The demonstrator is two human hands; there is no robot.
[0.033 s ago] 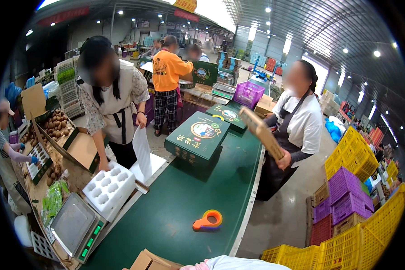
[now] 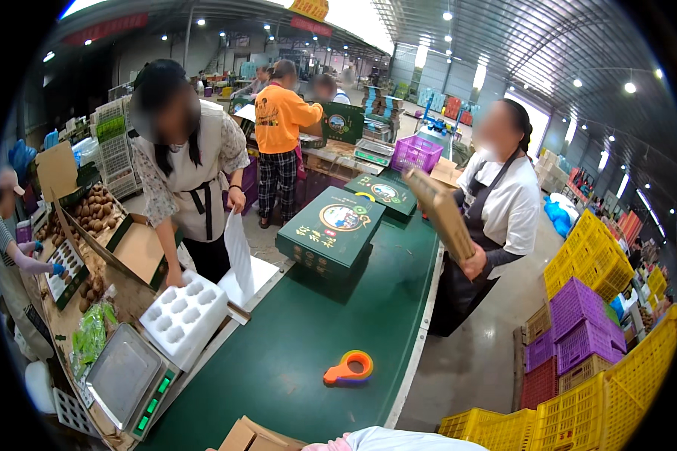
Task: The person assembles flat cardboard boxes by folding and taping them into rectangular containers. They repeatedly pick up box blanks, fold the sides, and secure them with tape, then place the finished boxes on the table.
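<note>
Neither of my hands shows its fingers. At the bottom edge my white sleeve (image 2: 414, 440) comes in with a bit of pink cloth (image 2: 338, 444) beside it. Next to them lies brown cardboard (image 2: 252, 436), partly cut off. Farther up the green conveyor belt (image 2: 293, 353) rests an orange tape dispenser (image 2: 349, 367), apart from my sleeve. Beyond it stands a closed dark green printed carton (image 2: 331, 229), with a second green carton (image 2: 384, 193) behind it.
Left, a co-worker touches white foam trays (image 2: 184, 316) and holds a white sheet (image 2: 238, 255). A scale (image 2: 128, 376) stands nearby. Across the belt, another person holds brown cardboard (image 2: 440, 214). Yellow crates (image 2: 564, 417) and purple crates (image 2: 587, 319) are stacked at right.
The person at right has turned the brown cardboard a little more upright. The tape dispenser and cartons sit very slightly shifted in the picture; little else differs.
</note>
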